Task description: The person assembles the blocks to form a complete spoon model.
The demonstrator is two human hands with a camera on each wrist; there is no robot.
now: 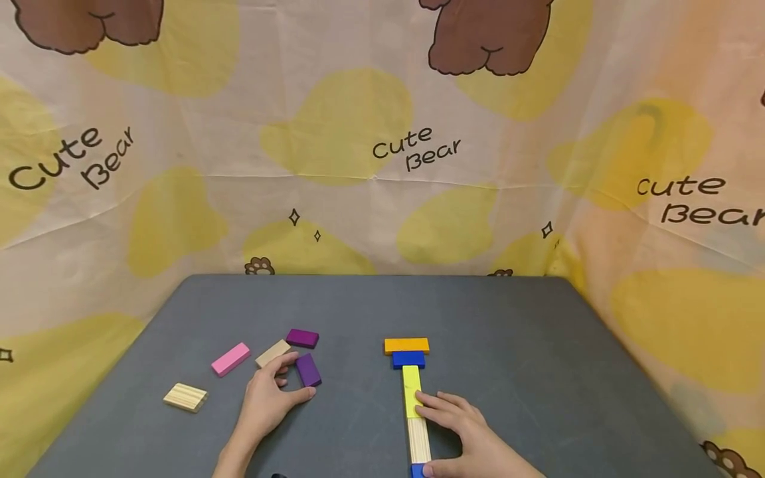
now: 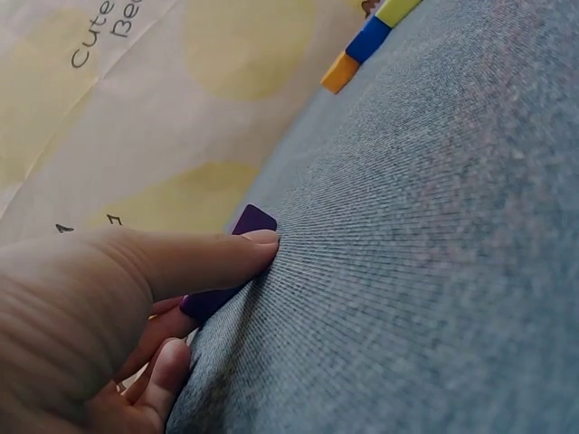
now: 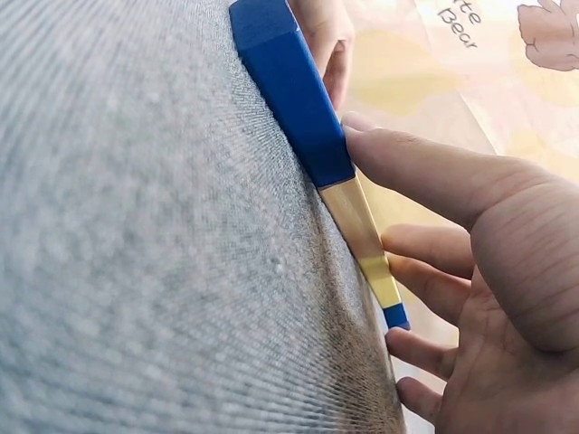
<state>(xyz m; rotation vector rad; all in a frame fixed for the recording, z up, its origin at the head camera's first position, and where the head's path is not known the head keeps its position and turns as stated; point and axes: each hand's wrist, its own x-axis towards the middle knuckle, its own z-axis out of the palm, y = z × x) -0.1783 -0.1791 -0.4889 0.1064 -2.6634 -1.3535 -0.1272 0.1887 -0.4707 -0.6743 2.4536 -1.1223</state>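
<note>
My left hand (image 1: 269, 398) has its thumb and index finger at opposite ends of a purple block (image 1: 308, 370), pinching it on the table. In the left wrist view the thumb crosses the front of that purple block (image 2: 256, 220). On the right, a column of blocks lies end to end: a yellow block (image 1: 412, 392), a plain wood block (image 1: 419, 439) and a blue block (image 1: 417, 471). My right hand (image 1: 463, 431) rests along the column's right side, fingertips touching the yellow block and thumb against the near blue block (image 3: 298, 99).
Crosswise at the column's far end lie a blue block (image 1: 409, 360) and an orange block (image 1: 406, 346). Left of them are a darker purple block (image 1: 302, 338), a wood block (image 1: 271, 353), a pink block (image 1: 230, 359) and another wood piece (image 1: 186, 397). A printed curtain (image 1: 335, 219) hangs behind the grey table (image 1: 508, 332).
</note>
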